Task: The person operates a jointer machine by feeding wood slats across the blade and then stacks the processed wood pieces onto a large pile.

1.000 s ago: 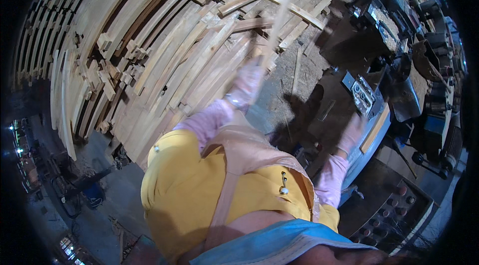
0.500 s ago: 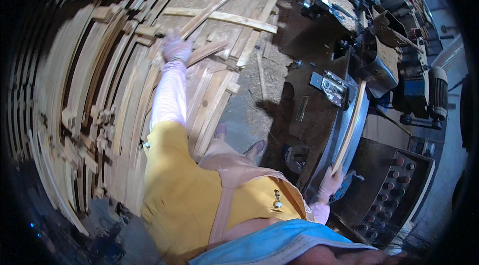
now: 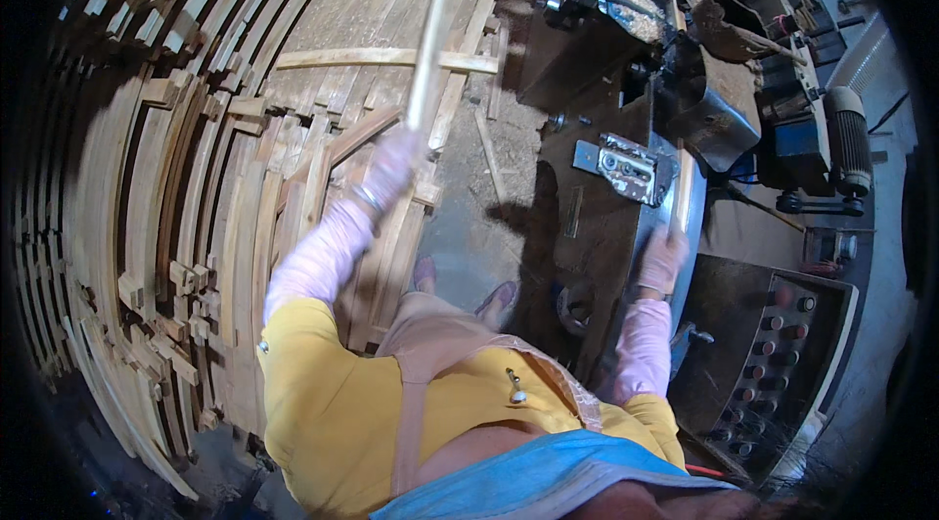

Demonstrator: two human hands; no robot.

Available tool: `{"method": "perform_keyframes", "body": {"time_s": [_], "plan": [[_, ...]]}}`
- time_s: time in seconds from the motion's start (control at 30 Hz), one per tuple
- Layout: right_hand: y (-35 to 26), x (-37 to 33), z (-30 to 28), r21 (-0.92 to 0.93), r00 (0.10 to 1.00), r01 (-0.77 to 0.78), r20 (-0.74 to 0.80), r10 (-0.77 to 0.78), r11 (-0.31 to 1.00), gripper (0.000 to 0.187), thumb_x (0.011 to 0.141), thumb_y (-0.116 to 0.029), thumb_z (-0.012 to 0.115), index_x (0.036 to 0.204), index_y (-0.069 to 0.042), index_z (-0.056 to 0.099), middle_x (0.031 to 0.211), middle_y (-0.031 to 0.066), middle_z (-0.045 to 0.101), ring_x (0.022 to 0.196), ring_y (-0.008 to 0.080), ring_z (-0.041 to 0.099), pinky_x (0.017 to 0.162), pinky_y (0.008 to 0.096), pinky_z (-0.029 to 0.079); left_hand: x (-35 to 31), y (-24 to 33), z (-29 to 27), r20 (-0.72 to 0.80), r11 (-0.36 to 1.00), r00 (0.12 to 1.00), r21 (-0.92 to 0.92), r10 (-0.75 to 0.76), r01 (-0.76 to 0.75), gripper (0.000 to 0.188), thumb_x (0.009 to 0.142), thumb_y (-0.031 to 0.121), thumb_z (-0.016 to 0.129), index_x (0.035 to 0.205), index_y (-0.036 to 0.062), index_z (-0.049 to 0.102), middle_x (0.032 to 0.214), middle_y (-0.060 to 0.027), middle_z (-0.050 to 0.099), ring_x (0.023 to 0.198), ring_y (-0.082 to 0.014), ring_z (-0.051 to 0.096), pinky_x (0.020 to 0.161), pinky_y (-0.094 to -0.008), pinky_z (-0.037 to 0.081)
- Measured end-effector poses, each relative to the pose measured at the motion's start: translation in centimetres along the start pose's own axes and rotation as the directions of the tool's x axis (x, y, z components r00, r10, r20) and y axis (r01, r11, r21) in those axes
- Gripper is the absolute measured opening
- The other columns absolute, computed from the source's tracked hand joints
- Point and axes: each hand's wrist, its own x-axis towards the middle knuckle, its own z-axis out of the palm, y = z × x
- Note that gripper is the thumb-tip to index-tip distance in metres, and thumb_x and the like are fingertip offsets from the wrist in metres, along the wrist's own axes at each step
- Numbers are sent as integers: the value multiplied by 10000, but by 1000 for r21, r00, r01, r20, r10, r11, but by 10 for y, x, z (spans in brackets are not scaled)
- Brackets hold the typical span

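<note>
My left hand [image 3: 393, 166], blurred by motion, is closed around the lower end of a long wooden strip [image 3: 435, 36]. The strip stands out away from me, over the wood pile and the floor. At the right, my right hand [image 3: 663, 261] grips the near end of another wooden strip [image 3: 683, 189], which lies along the metal bed [image 3: 696, 212] of a woodworking machine. Its far part runs in beside a metal guide block [image 3: 631, 171] and under the machine's hood [image 3: 719, 114], where the hood hides it.
Stacked wooden strips [image 3: 147, 168] fill the left side. One loose strip [image 3: 342, 57] lies across the boards beyond my left hand. A control panel [image 3: 768, 363] with several round buttons stands at the lower right, near a motor [image 3: 849, 143]. Sawdust [image 3: 509, 153] covers the floor between.
My left hand has lifted a strip off the pile and swung it rightward. My right hand has moved forward along the bed, and its strip has gone farther into the machine.
</note>
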Motion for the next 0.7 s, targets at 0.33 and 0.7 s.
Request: {"method": "perform_keyframes", "body": {"time_s": [0.33,0.7], "plan": [[-85,-43,-12,595,792,-418,609,-45,686,507,933,-204,683,1390,4,611,1148,64,707,992,130,629,891,270,497,49,143,126,359,926,876,72,324,-372,509,955,474,579,1245,63,662,1226,-207,682,1159,-364,651,1002,-444,517],[131,-207,-82,-338,975,-149,-208,81,929,404,853,-155,771,1247,-70,734,1170,178,677,1094,348,614,962,463,499,246,30,59,170,567,967,823,-188,-34,659,834,341,771,1442,217,549,1389,-109,618,1374,-303,537,1099,-461,453]]}}
